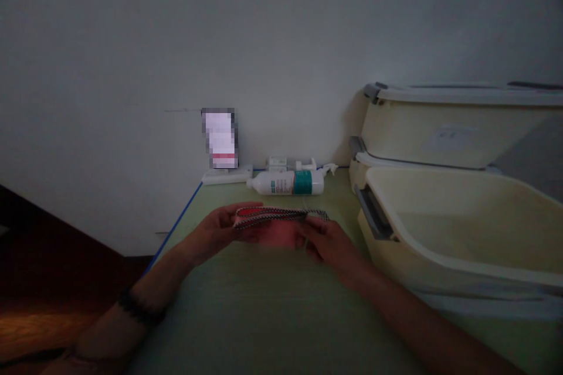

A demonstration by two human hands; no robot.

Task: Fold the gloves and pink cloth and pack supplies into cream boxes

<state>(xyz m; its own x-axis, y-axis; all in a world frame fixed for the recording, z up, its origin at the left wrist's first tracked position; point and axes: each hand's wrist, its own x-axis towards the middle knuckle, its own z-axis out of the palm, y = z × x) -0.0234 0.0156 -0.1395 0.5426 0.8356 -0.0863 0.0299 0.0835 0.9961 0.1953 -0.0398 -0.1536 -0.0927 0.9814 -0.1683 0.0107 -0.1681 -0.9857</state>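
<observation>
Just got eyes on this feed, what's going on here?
A person holds a pink item with black-and-white checked trim between both hands above a green tabletop: the left hand grips one end, the right hand the other. It may be a pouch; the dim picture doesn't settle that. Beyond, a white bottle with a green label band lies on its side, and an open cream bin stands to the right.

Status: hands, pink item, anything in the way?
Left hand, right hand grip pink item at opposite ends. Checked trim uppermost. Bottle lies beyond, not blocking.
</observation>
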